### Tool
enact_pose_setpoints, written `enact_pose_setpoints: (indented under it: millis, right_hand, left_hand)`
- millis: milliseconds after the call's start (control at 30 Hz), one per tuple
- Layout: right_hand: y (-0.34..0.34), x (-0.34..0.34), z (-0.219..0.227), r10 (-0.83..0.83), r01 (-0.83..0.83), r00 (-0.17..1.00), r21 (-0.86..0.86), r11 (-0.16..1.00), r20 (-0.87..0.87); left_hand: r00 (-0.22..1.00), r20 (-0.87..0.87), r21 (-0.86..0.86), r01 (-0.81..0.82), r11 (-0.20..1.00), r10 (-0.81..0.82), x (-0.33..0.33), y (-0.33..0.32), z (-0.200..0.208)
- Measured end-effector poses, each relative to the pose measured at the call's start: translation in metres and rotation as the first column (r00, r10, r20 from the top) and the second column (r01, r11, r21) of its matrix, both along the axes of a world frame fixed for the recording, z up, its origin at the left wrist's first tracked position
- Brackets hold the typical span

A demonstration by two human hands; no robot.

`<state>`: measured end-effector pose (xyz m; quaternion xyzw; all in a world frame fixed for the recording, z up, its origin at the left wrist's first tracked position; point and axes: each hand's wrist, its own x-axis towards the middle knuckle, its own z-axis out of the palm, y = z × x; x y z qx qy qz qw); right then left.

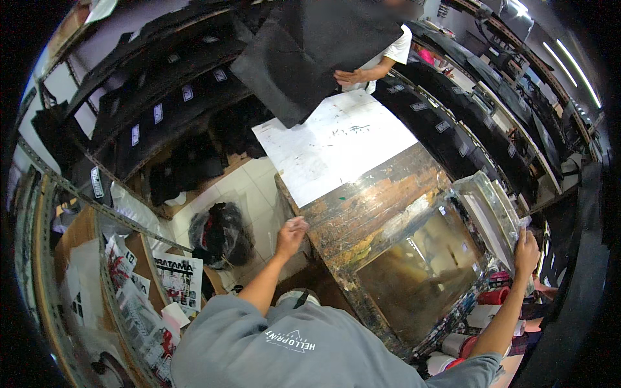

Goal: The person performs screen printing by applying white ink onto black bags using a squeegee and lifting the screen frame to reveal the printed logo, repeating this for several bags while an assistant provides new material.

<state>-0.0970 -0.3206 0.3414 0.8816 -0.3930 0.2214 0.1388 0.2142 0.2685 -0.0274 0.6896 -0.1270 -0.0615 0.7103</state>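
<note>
My right hand (527,252) grips the near corner of a screen-printing frame (486,216), which stands tilted up along the right side of the worktable. My left hand (292,235) hovers by the table's left edge, its fingers loosely bent and apart, with nothing visible in them. A white sheet (343,145) with dark marks lies across the far end of the wooden worktable (369,204). Nearer to me, a brownish glossy panel (420,275) is set into the table. Across from me, another person's hand (352,77) supports a large black sheet (310,55) over the white one.
Racks of black sheets with white prints (187,94) line the far left; more black printed sheets (446,119) fill racks on the right. Paint tubs (456,346) crowd the table's right side. A dark plastic bag (221,234) sits on the tiled floor. Printed papers (178,279) hang at left.
</note>
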Motion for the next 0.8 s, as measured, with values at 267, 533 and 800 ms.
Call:
enact_pose_setpoints:
  millis: [267, 533, 800]
  right_hand:
    - [-0.009, -0.007, -0.002, 0.024, -0.023, 1.0, 0.01, 1.0, -0.013]
    - [-0.023, -0.016, -0.014, 0.031, -0.032, 0.998, -0.023, 0.999, -0.047]
    - [-0.017, -0.007, -0.006, -0.033, 0.034, 0.998, 0.022, 0.999, -0.058]
  left_hand:
    - [0.959, -0.196, 0.003, -0.209, 0.978, 0.205, 0.039, 0.052, 0.002]
    - [0.935, -0.349, -0.192, -0.143, 0.971, 0.068, 0.012, 0.025, 0.043]
    - [0.921, -0.389, 0.429, 0.172, 0.887, 0.01, -0.034, -0.005, 0.052]
